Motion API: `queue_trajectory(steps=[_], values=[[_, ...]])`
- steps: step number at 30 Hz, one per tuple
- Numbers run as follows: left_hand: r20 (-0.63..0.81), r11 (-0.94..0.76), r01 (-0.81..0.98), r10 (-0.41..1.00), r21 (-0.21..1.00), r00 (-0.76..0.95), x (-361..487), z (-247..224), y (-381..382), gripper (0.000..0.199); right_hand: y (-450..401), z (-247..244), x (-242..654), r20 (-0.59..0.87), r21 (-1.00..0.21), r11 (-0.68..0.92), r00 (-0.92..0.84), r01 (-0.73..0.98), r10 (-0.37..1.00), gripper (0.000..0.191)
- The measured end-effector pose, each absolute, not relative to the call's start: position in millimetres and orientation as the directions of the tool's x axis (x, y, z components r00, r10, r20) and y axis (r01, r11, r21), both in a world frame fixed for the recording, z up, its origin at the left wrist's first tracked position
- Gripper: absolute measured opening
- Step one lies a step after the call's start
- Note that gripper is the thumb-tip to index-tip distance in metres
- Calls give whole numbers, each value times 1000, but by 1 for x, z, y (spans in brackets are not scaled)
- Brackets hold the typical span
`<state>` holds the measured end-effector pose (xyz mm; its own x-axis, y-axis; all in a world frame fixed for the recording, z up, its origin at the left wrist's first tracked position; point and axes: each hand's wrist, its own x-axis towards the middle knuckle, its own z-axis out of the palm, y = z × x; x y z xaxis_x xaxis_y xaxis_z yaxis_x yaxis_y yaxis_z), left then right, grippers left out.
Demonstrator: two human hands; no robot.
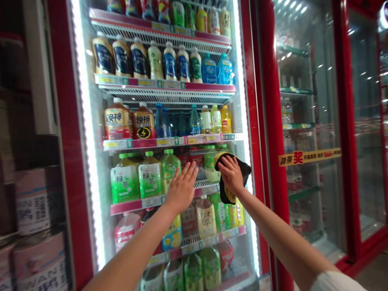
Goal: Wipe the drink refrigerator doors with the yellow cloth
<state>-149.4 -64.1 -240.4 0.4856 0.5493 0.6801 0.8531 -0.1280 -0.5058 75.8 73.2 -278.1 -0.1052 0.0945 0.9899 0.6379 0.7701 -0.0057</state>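
My right hand is on a black cloth with yellow patches, in front of the cooler's right side. The cloth bunches around the palm and hangs below it, its fingers lying over the top. To the left, my left hand is raised, fingers stretched out and nothing in it. It hovers before a shelf of green tea bottles or rests on a clear pane; I cannot tell which. A green-capped bottle stands just left of the cloth.
The lit drink cooler has a red frame and several shelves of bottles. Another glass-doored cooler stands at right, a yellow strip across its door. Stacked cartons are at the left.
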Motion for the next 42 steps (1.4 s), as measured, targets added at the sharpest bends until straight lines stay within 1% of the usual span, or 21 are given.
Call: queue_trajectory(steps=[2,5,7,9,12,14,16,20,22,23,25,27,29,31,33,37,39,40,42], values=[[681,-132,857,553,-497,480,-154,-241,-68,70,79,-270,76,995,-64,756,-21,651,101,38],[702,-112,884,567,-454,432,-159,-238,-73,72,77,-243,53,988,-155,707,105,690,114,41],[715,-90,899,575,-428,398,-161,-236,-74,72,68,-232,34,989,-150,682,97,716,116,42],[719,-78,904,578,-421,384,-162,-236,-75,73,58,-234,23,994,-63,681,-15,730,109,41],[721,-69,910,587,-409,369,-166,-239,-78,74,50,-255,28,967,126,725,-247,677,62,39],[721,-66,913,593,-402,360,-173,-242,-82,74,53,-265,38,954,177,765,-299,619,21,39],[724,-59,915,591,-400,355,-181,-244,-85,74,60,-262,43,971,139,803,-237,580,3,40],[757,-19,918,559,-397,339,-198,-242,-91,76,62,-223,18,1000,-7,854,14,520,0,46],[768,1,919,550,-394,329,-204,-241,-94,77,54,-207,-4,998,-20,856,62,517,-15,49],[770,8,920,550,-392,324,-206,-241,-94,77,48,-204,-14,999,-1,850,44,526,-26,50],[769,15,921,556,-389,315,-210,-243,-97,77,36,-210,-27,996,82,831,-62,551,-58,47],[764,18,921,565,-389,312,-213,-246,-99,77,27,-226,-27,981,175,798,-175,576,-89,42],[757,15,918,570,-397,318,-217,-249,-104,77,25,-242,-20,972,218,752,-209,623,-108,38],[753,11,915,573,-403,325,-221,-250,-108,76,27,-248,-13,976,212,709,-183,673,-118,33],[754,16,915,572,-403,322,-225,-249,-113,74,30,-243,-13,980,199,701,-154,685,-127,32],[775,31,921,553,-388,307,-234,-248,-116,76,25,-221,-42,984,176,742,-133,647,-118,43],[786,34,926,541,-377,300,-238,-249,-115,79,17,-221,-56,973,213,745,-207,632,-102,47],[790,36,928,538,-370,294,-239,-250,-114,80,14,-225,-59,955,259,746,-279,614,-102,49],[797,42,934,536,-355,279,-243,-253,-114,81,12,-237,-56,882,390,751,-451,533,-138,52]])
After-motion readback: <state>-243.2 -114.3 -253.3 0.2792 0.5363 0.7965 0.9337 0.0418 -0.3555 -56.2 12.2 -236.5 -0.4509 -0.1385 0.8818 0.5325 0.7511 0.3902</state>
